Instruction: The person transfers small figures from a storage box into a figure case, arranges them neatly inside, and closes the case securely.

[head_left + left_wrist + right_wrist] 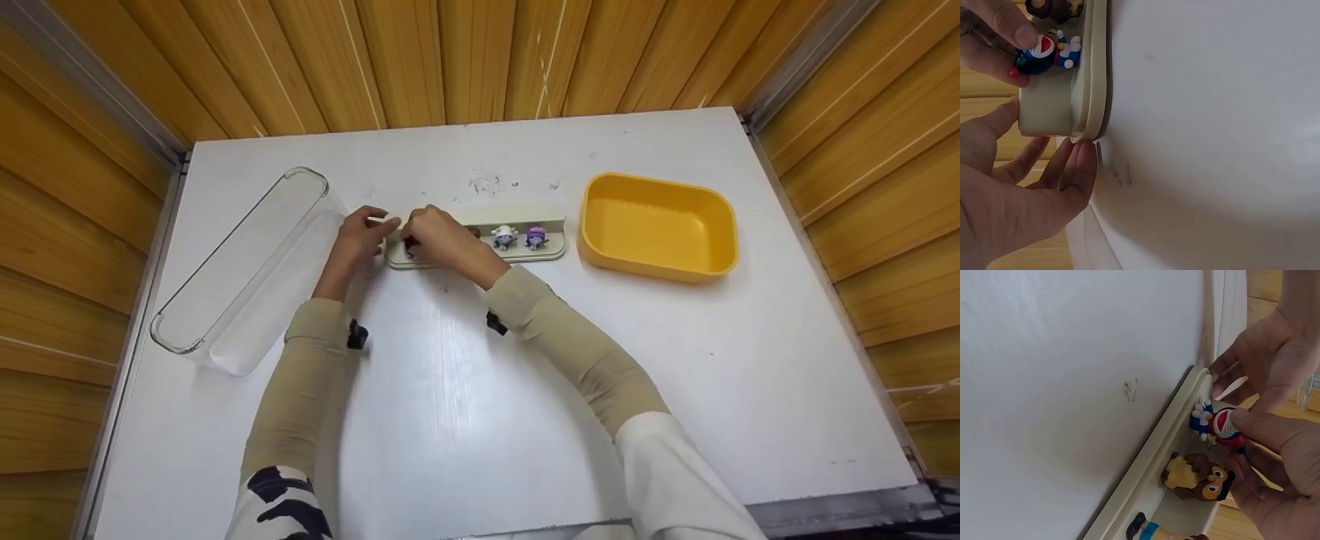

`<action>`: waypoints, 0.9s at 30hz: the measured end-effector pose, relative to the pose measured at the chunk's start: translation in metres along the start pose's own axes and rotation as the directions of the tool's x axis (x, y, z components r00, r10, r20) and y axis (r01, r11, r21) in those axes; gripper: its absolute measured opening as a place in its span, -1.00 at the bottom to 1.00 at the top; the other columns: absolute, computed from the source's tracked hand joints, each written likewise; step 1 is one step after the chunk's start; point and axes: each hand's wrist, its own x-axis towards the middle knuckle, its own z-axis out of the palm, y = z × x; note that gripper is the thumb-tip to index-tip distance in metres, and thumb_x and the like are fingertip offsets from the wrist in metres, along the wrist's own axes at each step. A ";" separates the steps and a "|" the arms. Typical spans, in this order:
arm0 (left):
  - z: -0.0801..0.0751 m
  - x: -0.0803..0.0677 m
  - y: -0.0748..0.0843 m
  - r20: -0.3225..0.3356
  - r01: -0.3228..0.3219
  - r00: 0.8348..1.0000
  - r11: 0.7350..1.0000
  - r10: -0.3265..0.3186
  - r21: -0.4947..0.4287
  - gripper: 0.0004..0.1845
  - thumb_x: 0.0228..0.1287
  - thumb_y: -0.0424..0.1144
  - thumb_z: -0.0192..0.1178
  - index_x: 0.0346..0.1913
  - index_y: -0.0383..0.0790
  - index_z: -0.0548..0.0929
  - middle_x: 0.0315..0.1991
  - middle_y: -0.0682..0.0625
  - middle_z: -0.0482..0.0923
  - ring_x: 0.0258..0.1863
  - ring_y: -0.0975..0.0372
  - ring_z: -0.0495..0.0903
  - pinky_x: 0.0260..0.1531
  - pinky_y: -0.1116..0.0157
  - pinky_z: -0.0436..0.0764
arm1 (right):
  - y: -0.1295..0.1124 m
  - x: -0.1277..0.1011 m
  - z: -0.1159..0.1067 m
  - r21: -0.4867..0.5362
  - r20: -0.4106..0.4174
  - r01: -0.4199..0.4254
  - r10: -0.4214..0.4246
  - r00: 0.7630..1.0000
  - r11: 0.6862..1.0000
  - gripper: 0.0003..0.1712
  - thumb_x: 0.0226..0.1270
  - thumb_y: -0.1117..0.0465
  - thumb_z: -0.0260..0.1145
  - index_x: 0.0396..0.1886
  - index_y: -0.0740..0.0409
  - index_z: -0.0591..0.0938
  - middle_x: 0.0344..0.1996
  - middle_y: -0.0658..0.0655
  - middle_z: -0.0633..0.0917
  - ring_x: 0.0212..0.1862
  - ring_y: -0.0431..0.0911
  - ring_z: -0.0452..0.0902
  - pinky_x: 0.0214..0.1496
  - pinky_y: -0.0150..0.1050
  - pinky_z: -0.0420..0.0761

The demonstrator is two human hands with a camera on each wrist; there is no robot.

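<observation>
Blue, the little figurine (pixel 1219 424) stands at the cream tray's (pixel 1044 109) left end on the white desk (pixel 480 390), pinched by the right hand (pixel 442 240). At its nine o'clock, the left hand (pixel 360 236) touches the tray end with straight, relaxed fingers.

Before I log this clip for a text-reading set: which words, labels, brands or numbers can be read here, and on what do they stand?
None: no readable text in any view.
The blue figurine pinched by the right hand, the brown owl figurine, the cream tray, the yellow bin and the clear container carry no lettering.
The smudges on the white table are scuffs, not writing.
</observation>
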 end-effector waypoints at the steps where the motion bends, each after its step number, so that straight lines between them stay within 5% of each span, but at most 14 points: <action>1: 0.000 0.001 0.002 0.008 -0.013 1.000 0.999 0.013 0.034 -0.39 0.49 0.01 0.20 0.40 -0.30 0.40 0.22 -0.29 0.50 0.05 0.02 0.53 0.08 0.09 0.59 | 0.001 0.000 0.000 -0.001 0.003 0.002 -0.002 1.000 1.000 -0.81 0.37 0.35 0.40 -0.07 0.23 0.80 -0.09 0.22 0.75 -0.02 0.09 0.62 0.11 -0.08 0.57; 10: 0.003 -0.012 0.017 0.073 -0.129 0.991 0.966 0.115 0.225 -0.30 0.56 -0.18 0.08 0.56 -0.32 0.04 0.46 -0.45 0.14 0.41 -0.22 0.28 0.35 -0.07 0.37 | 0.007 -0.015 -0.010 0.060 -0.050 0.020 -0.017 0.999 0.998 -0.75 0.44 0.32 0.29 0.03 0.24 0.77 -0.02 0.21 0.75 0.03 0.07 0.63 0.15 -0.11 0.59; 14: -0.001 -0.034 0.026 0.067 -0.222 0.975 0.894 0.213 0.388 -0.34 0.49 -0.35 0.08 0.54 -0.32 0.09 0.45 -0.45 0.13 0.35 -0.23 0.33 0.31 -0.10 0.40 | 0.012 -0.032 -0.027 0.050 -0.057 -0.015 0.018 0.998 0.999 -0.71 0.49 0.25 0.29 0.11 0.24 0.73 0.08 0.21 0.71 0.10 0.09 0.59 0.19 -0.15 0.60; 18: -0.014 -0.064 0.029 0.062 -0.320 0.935 0.754 0.350 0.574 -0.39 0.47 -0.41 0.09 0.51 -0.29 0.20 0.45 -0.38 0.17 0.35 -0.22 0.33 0.19 -0.14 0.49 | 0.025 -0.062 -0.052 0.079 -0.123 0.000 0.009 0.992 0.997 -0.68 0.53 0.21 0.28 0.17 0.21 0.69 0.13 0.19 0.67 0.19 0.06 0.54 0.28 -0.16 0.54; 24: -0.053 -0.105 0.017 0.067 -0.413 0.780 0.432 0.622 0.802 -0.45 0.37 -0.49 0.19 0.40 -0.31 0.37 0.42 -0.34 0.22 0.36 -0.24 0.29 0.10 -0.16 0.55 | 0.056 -0.116 -0.079 0.065 -0.267 -0.020 0.037 0.963 0.998 -0.56 0.62 0.05 0.15 0.33 0.14 0.58 0.25 0.16 0.60 0.31 0.04 0.44 0.42 -0.12 0.43; 27: -0.077 -0.119 0.007 0.047 -0.378 0.719 0.334 0.693 0.864 -0.43 0.32 -0.48 0.27 0.36 -0.33 0.40 0.42 -0.37 0.20 0.36 -0.27 0.26 0.14 -0.20 0.51 | 0.070 -0.139 -0.084 0.059 -0.223 -0.099 0.110 0.969 0.993 -0.41 0.63 -0.09 0.08 0.46 0.12 0.45 0.36 0.16 0.51 0.41 0.06 0.34 0.50 -0.06 0.31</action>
